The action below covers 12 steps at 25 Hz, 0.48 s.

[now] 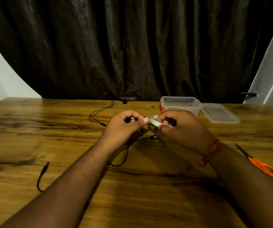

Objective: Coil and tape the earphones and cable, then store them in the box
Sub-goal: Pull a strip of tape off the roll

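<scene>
Wooden table [34, 129]: left hand [122, 127] pinches bunched earphones [130, 120]; right hand [180, 129], just beside it, grips tape roll [154, 120]; box [180, 103] beyond.

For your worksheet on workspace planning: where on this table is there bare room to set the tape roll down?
Bare wood lies at the table's far left, beyond the jack plug, and near the front between the forearms. Crowded: the middle, where both hands work over the earphone cable, and the right side with the box, lid and scissors.
</scene>
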Available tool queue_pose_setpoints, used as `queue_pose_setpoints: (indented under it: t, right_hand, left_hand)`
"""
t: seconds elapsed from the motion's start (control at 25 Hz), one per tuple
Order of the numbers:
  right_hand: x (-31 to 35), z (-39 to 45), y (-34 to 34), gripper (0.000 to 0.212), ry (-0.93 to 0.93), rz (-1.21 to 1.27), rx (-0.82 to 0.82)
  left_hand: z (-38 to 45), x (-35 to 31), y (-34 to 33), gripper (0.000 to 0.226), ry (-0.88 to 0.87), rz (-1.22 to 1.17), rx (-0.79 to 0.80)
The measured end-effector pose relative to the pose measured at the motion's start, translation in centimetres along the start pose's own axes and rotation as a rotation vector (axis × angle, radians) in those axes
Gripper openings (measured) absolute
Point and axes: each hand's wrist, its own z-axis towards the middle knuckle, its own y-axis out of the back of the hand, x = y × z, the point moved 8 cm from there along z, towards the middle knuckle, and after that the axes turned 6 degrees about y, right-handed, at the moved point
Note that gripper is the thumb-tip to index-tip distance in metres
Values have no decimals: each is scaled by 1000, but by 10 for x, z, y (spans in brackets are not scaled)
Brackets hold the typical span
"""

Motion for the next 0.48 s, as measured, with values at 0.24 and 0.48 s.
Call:
queue_pose_setpoints:
  t: [0.24,0.48]
  right_hand:
    - [-7,-1,-4,13,-128,230,19]
    - [-15,0,-2,10,-171,372,5]
  left_hand:
    - [-4,-1,-7,6,64,-139,38]
    - [4,5,3,15,104,-226,-10]
